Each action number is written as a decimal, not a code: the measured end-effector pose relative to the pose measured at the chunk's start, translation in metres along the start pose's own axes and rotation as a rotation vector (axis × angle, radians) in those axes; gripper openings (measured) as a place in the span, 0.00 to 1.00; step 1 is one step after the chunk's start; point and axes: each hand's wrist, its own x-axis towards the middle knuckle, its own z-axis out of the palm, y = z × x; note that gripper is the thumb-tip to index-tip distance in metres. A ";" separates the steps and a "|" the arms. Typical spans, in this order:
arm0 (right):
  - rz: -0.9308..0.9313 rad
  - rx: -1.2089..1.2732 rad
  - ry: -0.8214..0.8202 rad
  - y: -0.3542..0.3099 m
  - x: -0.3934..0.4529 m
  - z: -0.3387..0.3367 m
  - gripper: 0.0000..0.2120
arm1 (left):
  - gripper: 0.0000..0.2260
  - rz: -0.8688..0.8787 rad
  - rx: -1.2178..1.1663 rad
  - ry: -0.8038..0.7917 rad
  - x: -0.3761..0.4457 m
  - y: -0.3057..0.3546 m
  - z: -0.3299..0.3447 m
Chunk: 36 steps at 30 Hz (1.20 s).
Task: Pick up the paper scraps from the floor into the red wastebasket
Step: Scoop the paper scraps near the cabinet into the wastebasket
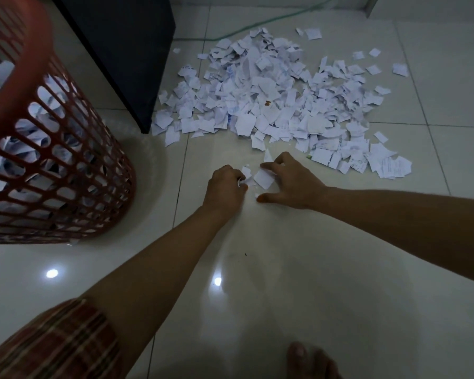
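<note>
Left hand: the left hand (225, 187) is curled on the floor (298, 283), fingers closed round a few small scraps (245, 176), so that they can be carried off together
Right hand: the right hand (290, 184) is spread wide and low, forefinger and thumb apart on either side of a larger scrap (263, 178), which appears to be raked toward the left hand
Paper scraps: the main pile (279, 97) is heaped near the floor's far edge, against the foot of a dark cabinet (121, 50); loose pieces are strewn along its right fringe
Red wastebasket: the red wastebasket (52, 160) is stood at the left, well apart from the pile but near the left arm, and is already partly filled with paper, seen through its lattice
Progress: most of the pile is judged to be left
Risk: thin pieces on glossy tile may be hard to lift
</note>
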 end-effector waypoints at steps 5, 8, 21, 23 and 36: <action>-0.056 0.007 -0.012 -0.009 0.001 0.009 0.33 | 0.09 -0.031 0.003 -0.011 0.005 0.004 -0.003; -0.078 0.027 0.011 -0.013 -0.003 0.012 0.25 | 0.09 -0.047 0.007 -0.033 0.009 0.005 -0.005; -0.130 -0.149 -0.009 -0.023 -0.004 0.009 0.10 | 0.09 0.035 0.094 -0.127 0.008 0.004 -0.006; -0.085 -0.187 -0.047 -0.024 -0.002 0.007 0.12 | 0.07 0.043 0.122 -0.137 0.008 0.005 -0.005; -0.032 -0.095 0.023 -0.034 -0.011 -0.033 0.10 | 0.09 -0.006 0.104 -0.244 -0.012 0.003 -0.022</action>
